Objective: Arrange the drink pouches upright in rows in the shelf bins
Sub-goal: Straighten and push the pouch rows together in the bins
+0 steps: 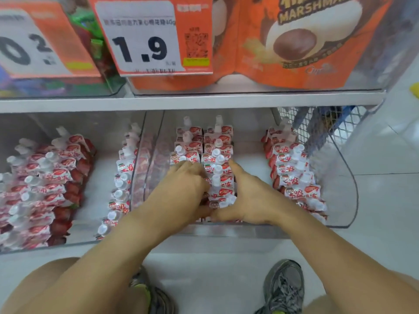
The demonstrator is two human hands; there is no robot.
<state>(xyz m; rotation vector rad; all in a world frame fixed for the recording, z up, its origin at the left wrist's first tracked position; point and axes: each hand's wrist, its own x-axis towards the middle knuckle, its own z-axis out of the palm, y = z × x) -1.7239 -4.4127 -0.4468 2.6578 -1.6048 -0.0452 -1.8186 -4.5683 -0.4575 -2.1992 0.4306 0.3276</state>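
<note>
Red-and-white drink pouches with white caps stand in rows inside two clear shelf bins. In the right bin (344,177) two middle rows of pouches (217,159) stand upright between my hands. My left hand (181,189) covers the left row, fingers curled over the pouch tops. My right hand (244,196) presses the right row from its right side, thumb under the front pouch and fingers stretched along the row. Another row (294,175) lines that bin's right wall. The left bin (74,123) holds a leaning heap (40,182) and a row (120,177) by its right wall.
Above hangs an upper shelf (181,100) with orange marshmallow bags (294,41) and price tags (140,39). A wire mesh basket (317,123) stands behind the right bin. My shoes (283,288) are on the white floor below the bins.
</note>
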